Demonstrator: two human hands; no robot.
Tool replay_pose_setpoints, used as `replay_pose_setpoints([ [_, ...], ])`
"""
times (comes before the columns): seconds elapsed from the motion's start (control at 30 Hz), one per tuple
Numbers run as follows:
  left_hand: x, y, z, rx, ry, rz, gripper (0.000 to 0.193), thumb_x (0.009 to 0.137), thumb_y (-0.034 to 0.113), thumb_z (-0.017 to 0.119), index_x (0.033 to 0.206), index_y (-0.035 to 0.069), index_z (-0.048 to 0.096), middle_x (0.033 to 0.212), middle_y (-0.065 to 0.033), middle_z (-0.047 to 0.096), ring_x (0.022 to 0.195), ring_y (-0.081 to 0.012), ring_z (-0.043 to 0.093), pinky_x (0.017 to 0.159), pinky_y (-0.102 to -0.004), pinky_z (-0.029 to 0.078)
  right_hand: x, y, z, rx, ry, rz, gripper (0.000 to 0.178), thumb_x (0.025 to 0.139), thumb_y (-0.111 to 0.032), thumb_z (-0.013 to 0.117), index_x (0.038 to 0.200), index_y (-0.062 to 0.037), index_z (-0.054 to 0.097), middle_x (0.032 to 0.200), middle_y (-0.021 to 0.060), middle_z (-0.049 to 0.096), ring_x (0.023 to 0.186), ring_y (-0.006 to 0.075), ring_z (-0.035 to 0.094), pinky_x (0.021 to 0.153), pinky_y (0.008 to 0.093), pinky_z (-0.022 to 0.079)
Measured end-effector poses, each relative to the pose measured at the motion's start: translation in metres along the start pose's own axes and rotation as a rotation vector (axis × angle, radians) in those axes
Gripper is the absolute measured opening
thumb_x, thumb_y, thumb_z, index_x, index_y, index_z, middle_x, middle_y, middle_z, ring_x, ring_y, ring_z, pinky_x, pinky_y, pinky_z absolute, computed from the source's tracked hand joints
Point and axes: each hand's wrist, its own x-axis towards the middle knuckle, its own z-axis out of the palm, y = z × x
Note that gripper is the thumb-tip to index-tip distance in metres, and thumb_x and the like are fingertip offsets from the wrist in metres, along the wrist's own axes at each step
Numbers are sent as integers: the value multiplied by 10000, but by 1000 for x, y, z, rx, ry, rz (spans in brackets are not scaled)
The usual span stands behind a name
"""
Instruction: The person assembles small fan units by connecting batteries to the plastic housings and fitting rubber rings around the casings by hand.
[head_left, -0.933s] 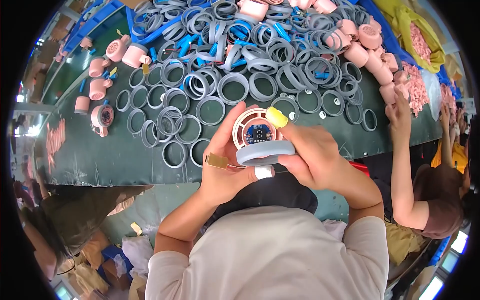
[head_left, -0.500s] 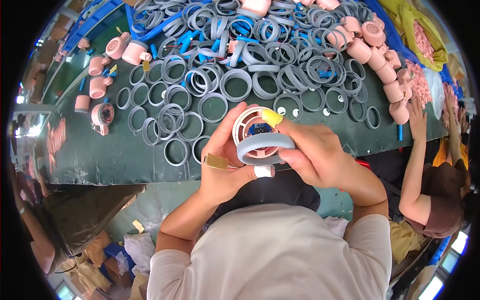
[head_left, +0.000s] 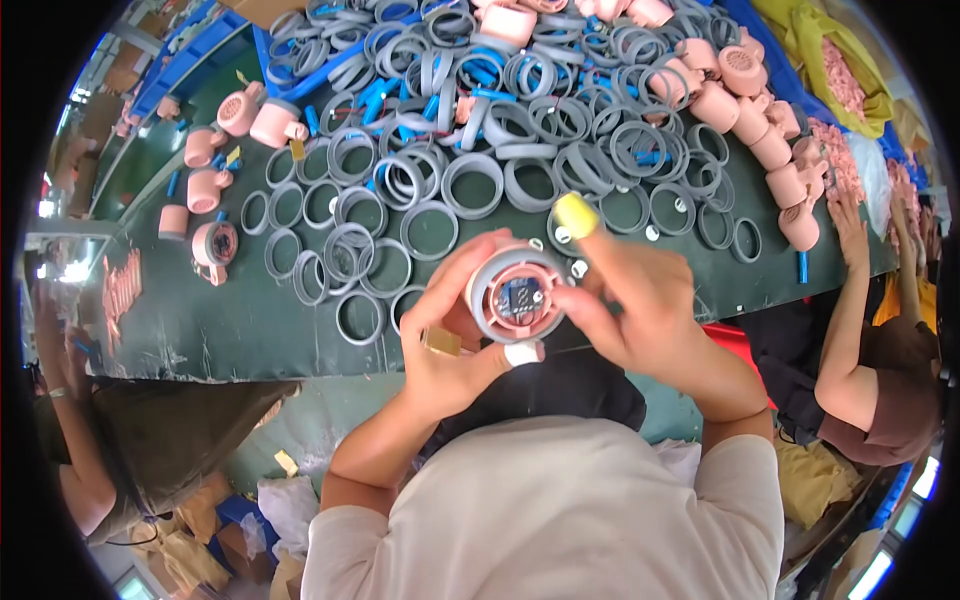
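Observation:
My left hand (head_left: 445, 335) is closed around a pink round housing (head_left: 474, 290), its open end facing up. A grey ring (head_left: 488, 322) sits around the housing's rim, and a dark circuit board (head_left: 518, 296) shows inside. The left thumb wears a white finger cover (head_left: 523, 353). Against that hand lies a small gold-coloured tab (head_left: 440, 342). My right hand (head_left: 635, 300) is open at the housing's right side, its thumb tip at the rim. Its index finger, in a yellow cover (head_left: 575, 215), is raised away from the ring.
A heap of grey rings (head_left: 472, 185) mixed with blue cylinders (head_left: 375, 100) covers the green table (head_left: 230, 335). Pink housings (head_left: 715, 105) line the right; others stand at left. Another person's hand (head_left: 848, 225) rests near small pink parts. A yellow bag (head_left: 860, 60) stands at far right.
The grey ring, earlier held tilted over the housing by my right hand, is now around its rim. My right hand has let go, and its index finger has lifted away.

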Motion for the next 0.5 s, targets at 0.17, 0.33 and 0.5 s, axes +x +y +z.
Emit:
replay_pose_setpoints([
  [0.17, 1, -8, 17, 177, -111, -20, 560, 674, -102, 683, 1197, -23, 498, 1277, -165, 424, 1142, -246, 494, 809, -306, 524, -5, 10, 17, 606, -60, 236, 449, 824, -313, 611, 1119, 20, 547, 1098, 159, 601, 921, 224, 602, 774, 319, 467],
  [0.33, -18, -26, 19, 248, -3, -169, 532, 649, -169, 565, 1163, -42, 521, 1234, -116, 444, 981, -157, 574, 670, -230, 520, -9, 19, 60, 709, -31, 418, 95, 790, -63, 653, 832, 21, 668, 730, 94, 664, 890, 197, 652, 661, 288, 515],
  [0.5, -21, -30, 11, 192, 73, -224, 612, 647, -148, 626, 1232, -48, 478, 1266, -112, 427, 1007, -169, 570, 740, -246, 508, -12, 25, 72, 732, -53, 413, 91, 813, -49, 620, 835, 27, 666, 793, 93, 674, 924, 202, 641, 714, 295, 516],
])
